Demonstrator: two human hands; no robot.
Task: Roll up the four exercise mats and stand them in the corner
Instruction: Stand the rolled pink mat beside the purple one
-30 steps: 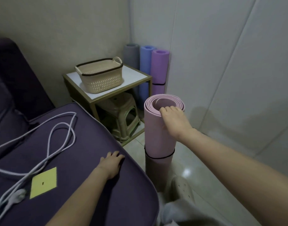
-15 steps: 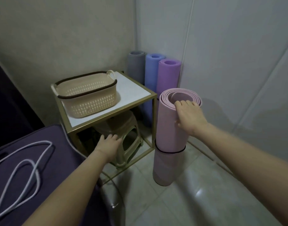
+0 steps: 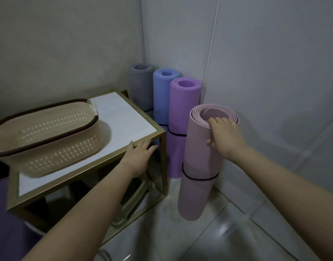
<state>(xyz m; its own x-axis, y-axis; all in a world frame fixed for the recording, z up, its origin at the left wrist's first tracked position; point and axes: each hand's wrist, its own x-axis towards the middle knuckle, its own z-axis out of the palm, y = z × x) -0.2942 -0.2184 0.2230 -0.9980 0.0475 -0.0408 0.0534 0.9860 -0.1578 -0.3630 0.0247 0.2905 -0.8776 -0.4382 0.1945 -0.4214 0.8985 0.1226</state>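
left grip [image 3: 138, 159]: fingers straight, palm down | right grip [image 3: 225, 137]: fingers curled, thumb pinching

We see our right hand [image 3: 226, 137] gripping the top rim of the rolled pink mat [image 3: 197, 166], fingers hooked inside the coil and thumb outside. The mat is upright, with a black band [image 3: 197, 178] round its middle. Just behind it the purple mat [image 3: 182, 110], blue mat [image 3: 162, 95] and grey mat [image 3: 141, 85] stand side by side in the corner. Our left hand [image 3: 137, 157] rests on the gold front edge of the side table [image 3: 124, 117], which carries a beige basket [image 3: 49, 136]
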